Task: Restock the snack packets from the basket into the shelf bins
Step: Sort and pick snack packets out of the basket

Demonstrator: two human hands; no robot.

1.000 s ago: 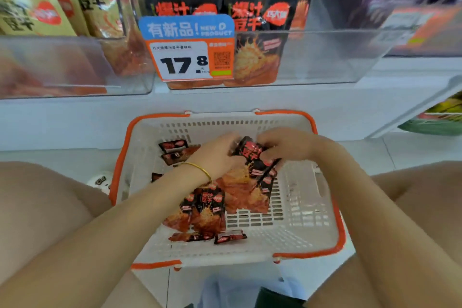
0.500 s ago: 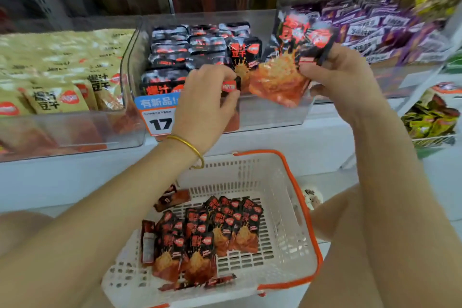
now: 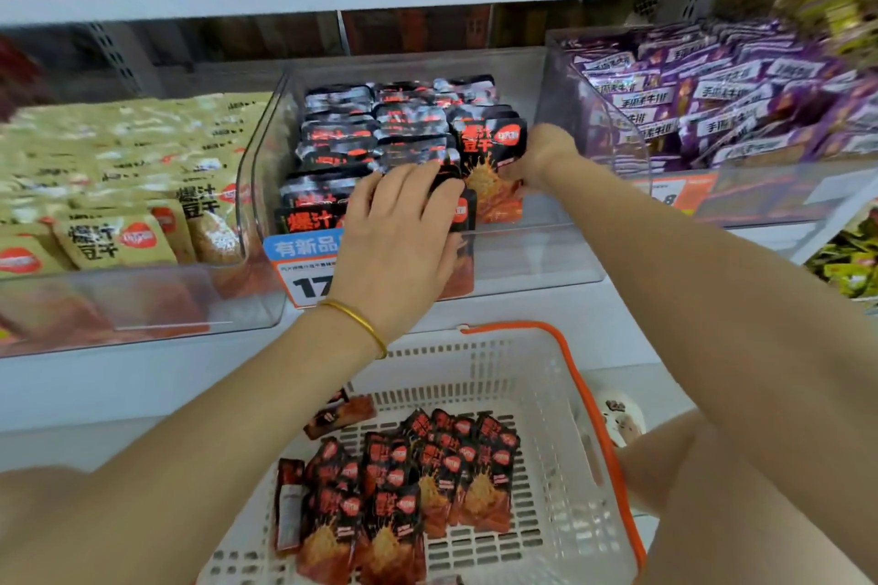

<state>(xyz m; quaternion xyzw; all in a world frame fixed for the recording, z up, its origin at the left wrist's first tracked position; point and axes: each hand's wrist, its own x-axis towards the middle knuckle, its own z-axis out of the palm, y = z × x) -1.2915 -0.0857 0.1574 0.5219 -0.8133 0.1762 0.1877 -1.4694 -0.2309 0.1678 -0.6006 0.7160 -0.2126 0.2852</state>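
Several black snack packets (image 3: 491, 166) are being pinched into the clear bin (image 3: 522, 252) by the right hand (image 3: 544, 154) and pressed by the spread left hand (image 3: 399, 242); next, release and a pickup from the basket (image 3: 594, 418) are likely being called for.

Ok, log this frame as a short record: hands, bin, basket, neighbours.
left hand: over front packets of middle bin; grip unclear
right hand: holds upright packet in that bin
basket: many black-orange packets inside
neighbours: yellow packets left, purple packets right
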